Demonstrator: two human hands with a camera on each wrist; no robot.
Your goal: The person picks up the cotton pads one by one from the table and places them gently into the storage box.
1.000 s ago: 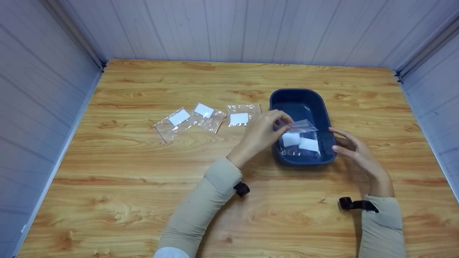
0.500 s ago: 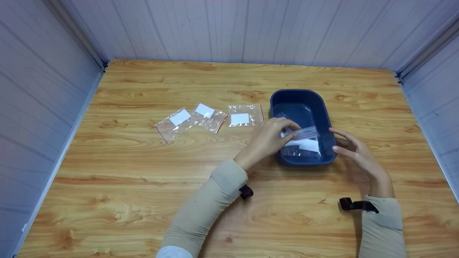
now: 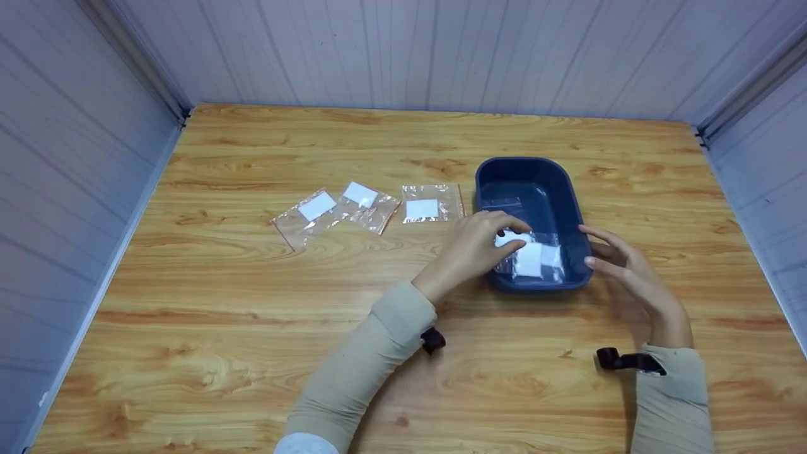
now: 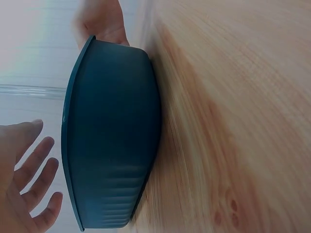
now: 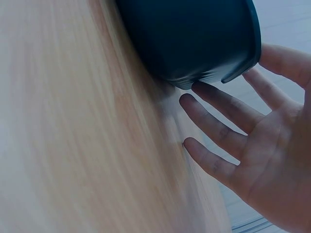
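My left hand hovers over the left side of a dark blue plastic bin, thumb and fingers apart with nothing between them. Inside the bin lie several clear zip bags with white rectangles in them, the top zip bag showing near the front. In the left wrist view the left hand is beside the bin's rim, fingers spread. My right hand touches the bin's right side with thumb and index finger at the rim. In the right wrist view its other fingers extend loosely along the outer wall.
Left of the bin, another zip bag lies flat on the wooden table. Farther left are two more, a zip bag and a tilted zip bag. Pale panel walls enclose the back and sides.
My left hand has lowered a zip bag into the bin and let go of it; its fingers have spread. The bag now lies on the others. The right hand has stayed at the rim.
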